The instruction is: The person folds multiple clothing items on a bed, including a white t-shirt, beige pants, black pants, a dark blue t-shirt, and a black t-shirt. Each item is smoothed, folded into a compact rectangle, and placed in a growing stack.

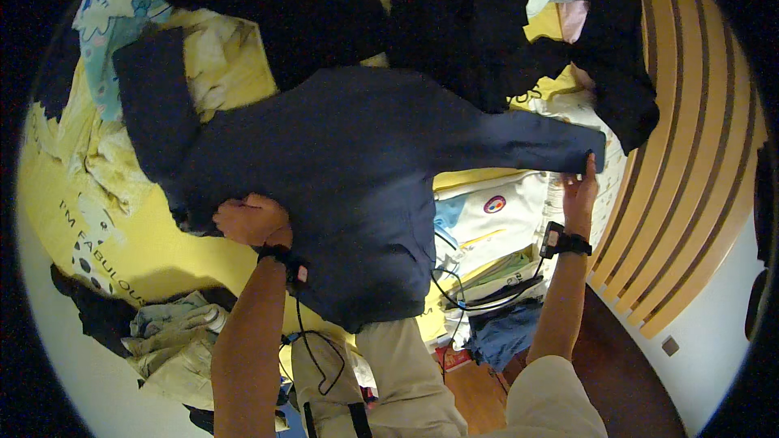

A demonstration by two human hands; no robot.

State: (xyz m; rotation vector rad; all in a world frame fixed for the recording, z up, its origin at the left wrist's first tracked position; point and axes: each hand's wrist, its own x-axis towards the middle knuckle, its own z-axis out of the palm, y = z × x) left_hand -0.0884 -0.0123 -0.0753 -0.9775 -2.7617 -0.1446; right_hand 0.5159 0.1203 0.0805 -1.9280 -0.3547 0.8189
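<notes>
A dark navy long-sleeved top (341, 152) lies spread out before me, its body reaching down to my knees. My left hand (252, 219) is curled on its left side, gripping the fabric near the edge; the fingertips are partly hidden. The sleeve on that side (155, 85) is bent upward, away from me. On the right, my right hand (580, 188) holds the end of the other sleeve (517, 140), thumb on top and fingers underneath. That sleeve stretches straight out to the right. Each wrist wears a black strap with a small device and a cable.
Under the top is a yellow printed bed sheet (182, 255). Black garments (450, 18) lie beyond it. Crumpled clothes (176, 340) sit at lower left; a white garment (511, 207) and a folded blue garment (505, 331) lie right. A slatted wooden headboard (681, 134) borders the right side.
</notes>
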